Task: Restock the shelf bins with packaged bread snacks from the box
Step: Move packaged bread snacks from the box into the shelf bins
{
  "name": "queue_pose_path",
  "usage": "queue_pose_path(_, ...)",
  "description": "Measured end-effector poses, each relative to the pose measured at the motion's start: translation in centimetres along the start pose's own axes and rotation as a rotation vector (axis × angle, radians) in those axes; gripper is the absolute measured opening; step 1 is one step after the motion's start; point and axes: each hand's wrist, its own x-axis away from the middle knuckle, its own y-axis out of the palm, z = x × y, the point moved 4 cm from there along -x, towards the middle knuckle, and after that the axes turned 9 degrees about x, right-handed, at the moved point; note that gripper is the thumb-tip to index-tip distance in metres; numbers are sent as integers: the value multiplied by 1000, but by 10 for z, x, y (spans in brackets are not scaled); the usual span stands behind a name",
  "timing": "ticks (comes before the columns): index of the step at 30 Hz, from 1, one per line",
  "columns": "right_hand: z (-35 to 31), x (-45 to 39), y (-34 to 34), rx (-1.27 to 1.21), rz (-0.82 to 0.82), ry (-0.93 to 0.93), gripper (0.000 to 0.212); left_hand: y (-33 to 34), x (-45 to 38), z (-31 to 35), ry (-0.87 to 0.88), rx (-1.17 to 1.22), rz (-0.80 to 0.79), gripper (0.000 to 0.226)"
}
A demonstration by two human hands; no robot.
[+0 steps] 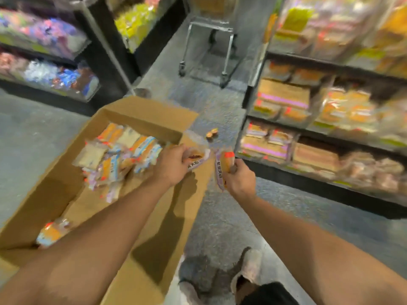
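Holding one bread snack packet each: left hand (174, 165) grips a packet (195, 154) over the cardboard box's (66, 194) right edge; right hand (241, 179) grips an upright packet (223, 166), nearer the bottom shelf bins (275, 148) lying to its right.

Both bare forearms reach forward from the bottom of the frame toward the centre. The left arm enters from the lower left and runs diagonally up to the right. The left hand (174, 165) is seen from its back, with the knuckles up and the fingers curled around a snack packet (195, 155). The right arm enters from the lower right corner and runs up to the left. The right hand (241, 178) is also closed, and its grip holds a second packet (224, 165) upright. The two hands are near each other at the same height, not touching. Both wrists look straight.
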Motion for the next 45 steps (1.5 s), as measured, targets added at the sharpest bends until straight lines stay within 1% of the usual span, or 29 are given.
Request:
queue_pose_path(3, 60, -32, -54, 58, 69, 3, 14, 53, -28, 66, 54, -4, -33, 24)
queue_pose_path(6, 112, -58, -99, 152, 120, 21, 13, 108, -48, 113, 67, -5, -79, 22)
queue_pose_path(8, 138, -70, -120, 198, 132, 53, 20, 135, -56, 138, 55, -3, -85, 22)
queue_pose_path(10, 158, -82, -135, 203, 158, 90, 24, 153, -65, 160, 75, -17, -61, 26)
queue_pose_path(13, 182, -103, -145, 247, 182, 94, 26, 173, -81, 185, 97, -67, -38, 28)
queue_pose_path(16, 197, -128, -148, 325, 204, 79, 20, 196, -102, 194, 109, -110, -46, 24)
queue_pose_path(21, 217, -197, -126, 416, 280, 6, 23, 252, -157, 173, 161, -153, -33, 34)
queue_pose_path(24, 235, -247, -99, 466, 408, -34, 22, 304, -201, 141, 210, -175, -29, 35)
queue_pose_path(26, 248, -284, -76, 445, 493, -76, 21, 338, -230, 117, 244, -201, 10, 35)
queue_pose_path(28, 261, -324, -48, 435, 540, -129, 25, 372, -259, 96, 280, -250, 40, 36)
queue_pose_path(31, 272, -376, -14, 508, 619, -221, 26, 414, -299, 70, 352, -284, 91, 36)
queue_pose_path(34, 279, -420, 15, 592, 650, -284, 26, 446, -329, 42, 423, -297, 130, 41)
queue_pose_path(36, 290, -440, 30, 631, 659, -289, 28, 463, -339, 26, 462, -300, 121, 31)
queue_pose_path(38, 298, -454, 39, 659, 657, -293, 35, 471, -346, 16, 498, -293, 146, 21)
queue_pose_path(40, 302, -462, 41, 677, 653, -290, 38, 478, -355, 9, 535, -310, 186, 25)
queue_pose_path(43, 301, -472, 40, 719, 676, -309, 36, 484, -368, 9, 586, -282, 235, 39)
queue_pose_path(45, 299, -478, 38, 736, 705, -317, 37, 487, -374, 15, 631, -299, 245, 41)
